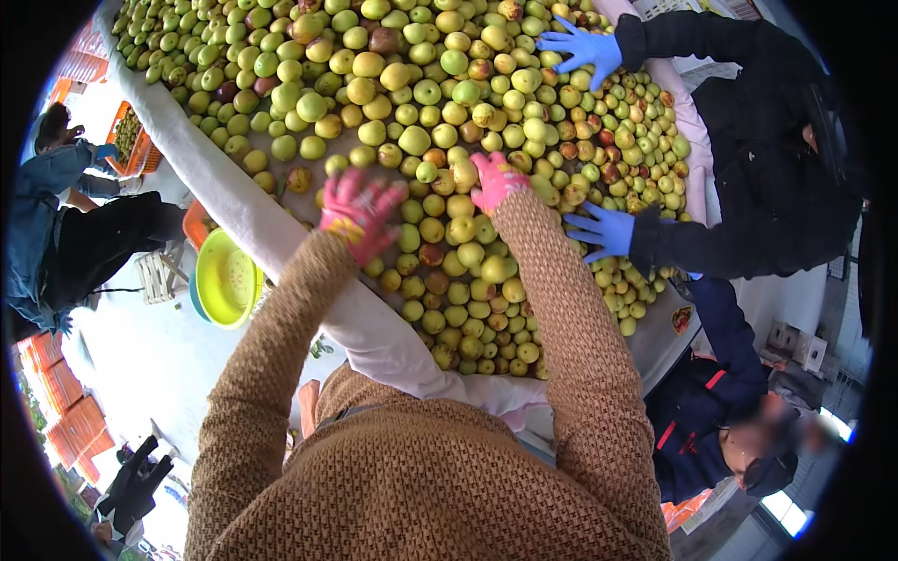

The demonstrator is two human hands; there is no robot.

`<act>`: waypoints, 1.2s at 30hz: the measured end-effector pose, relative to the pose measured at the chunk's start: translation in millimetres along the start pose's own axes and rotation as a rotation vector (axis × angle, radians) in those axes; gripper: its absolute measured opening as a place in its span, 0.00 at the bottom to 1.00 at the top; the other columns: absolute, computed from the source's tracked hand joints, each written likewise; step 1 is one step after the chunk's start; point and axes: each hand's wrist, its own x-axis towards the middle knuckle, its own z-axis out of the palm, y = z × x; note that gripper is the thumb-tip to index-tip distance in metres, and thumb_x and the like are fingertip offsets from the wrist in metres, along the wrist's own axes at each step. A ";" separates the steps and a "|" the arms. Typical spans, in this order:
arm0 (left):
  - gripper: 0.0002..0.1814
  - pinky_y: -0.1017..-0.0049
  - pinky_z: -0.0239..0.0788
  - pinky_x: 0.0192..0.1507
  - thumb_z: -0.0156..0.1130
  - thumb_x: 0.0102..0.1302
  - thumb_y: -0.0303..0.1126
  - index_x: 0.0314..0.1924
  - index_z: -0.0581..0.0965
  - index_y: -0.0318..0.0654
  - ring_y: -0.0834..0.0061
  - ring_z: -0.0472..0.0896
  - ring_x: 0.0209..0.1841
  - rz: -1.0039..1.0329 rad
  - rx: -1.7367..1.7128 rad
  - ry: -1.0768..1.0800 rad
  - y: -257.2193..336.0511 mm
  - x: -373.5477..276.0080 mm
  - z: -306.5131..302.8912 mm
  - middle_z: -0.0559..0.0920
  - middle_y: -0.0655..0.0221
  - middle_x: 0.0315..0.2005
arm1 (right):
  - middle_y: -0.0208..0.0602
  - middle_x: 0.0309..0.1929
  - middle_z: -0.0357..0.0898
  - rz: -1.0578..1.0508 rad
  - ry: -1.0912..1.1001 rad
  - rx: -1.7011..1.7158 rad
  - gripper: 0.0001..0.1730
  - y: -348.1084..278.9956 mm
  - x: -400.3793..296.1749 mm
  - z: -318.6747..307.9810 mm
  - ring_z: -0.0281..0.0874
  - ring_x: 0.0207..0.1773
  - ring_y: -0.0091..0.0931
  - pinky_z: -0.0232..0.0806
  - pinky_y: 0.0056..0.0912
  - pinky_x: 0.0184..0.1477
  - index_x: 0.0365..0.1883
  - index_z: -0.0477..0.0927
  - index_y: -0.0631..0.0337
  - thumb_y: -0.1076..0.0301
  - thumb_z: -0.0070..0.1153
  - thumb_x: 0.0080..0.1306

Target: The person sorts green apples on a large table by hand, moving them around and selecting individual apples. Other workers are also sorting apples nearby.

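Green-yellow jujubes, several with brown-red patches, lie spread over a cloth-edged sorting table before me. My left hand, in a pink patterned glove and blurred, is over the near-left edge of the fruit with its fingers apart. I see nothing in it. Farther right, my right hand, gloved in the same pink, lies among the fruit. Its fingers are bent beside a yellow-brown jujube and seem to touch it; whether they grip it is unclear.
Across the table, a co-worker's blue-gloved hands are spread on the fruit. Another person stands at the right corner. A padded white cloth rim borders the table. A yellow basin and orange crates stand left.
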 end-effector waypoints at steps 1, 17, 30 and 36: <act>0.37 0.38 0.45 0.65 0.59 0.58 0.55 0.67 0.63 0.62 0.51 0.60 0.66 -0.004 -0.006 -0.154 16.6 -5.4 -6.7 0.61 0.55 0.66 | 0.41 0.68 0.55 0.012 -0.034 -0.017 0.35 3.5 -2.2 6.7 0.70 0.61 0.42 0.69 0.46 0.58 0.64 0.63 0.49 0.59 0.60 0.59; 0.30 0.41 0.53 0.63 0.63 0.55 0.43 0.59 0.72 0.47 0.57 0.72 0.57 0.327 -0.293 -0.026 41.5 -33.2 -1.5 0.74 0.61 0.56 | 0.42 0.63 0.67 -0.330 0.683 0.593 0.27 33.1 74.5 -78.9 0.68 0.63 0.35 0.64 0.36 0.63 0.58 0.73 0.51 0.68 0.57 0.58; 0.29 0.46 0.54 0.64 0.64 0.58 0.40 0.60 0.70 0.50 0.52 0.65 0.65 0.185 -0.220 0.293 -43.8 45.0 -52.1 0.69 0.60 0.61 | 0.28 0.77 0.41 -0.128 0.021 -0.209 0.50 -7.8 36.0 -64.8 0.44 0.77 0.40 0.45 0.54 0.73 0.74 0.48 0.30 0.77 0.55 0.59; 0.42 0.36 0.38 0.67 0.56 0.59 0.62 0.70 0.58 0.59 0.47 0.41 0.74 -0.021 -0.003 0.088 -37.7 98.1 -35.7 0.46 0.54 0.73 | 0.37 0.76 0.40 -0.154 0.292 0.046 0.49 20.0 -11.8 14.4 0.42 0.76 0.47 0.45 0.57 0.72 0.69 0.57 0.26 0.77 0.59 0.53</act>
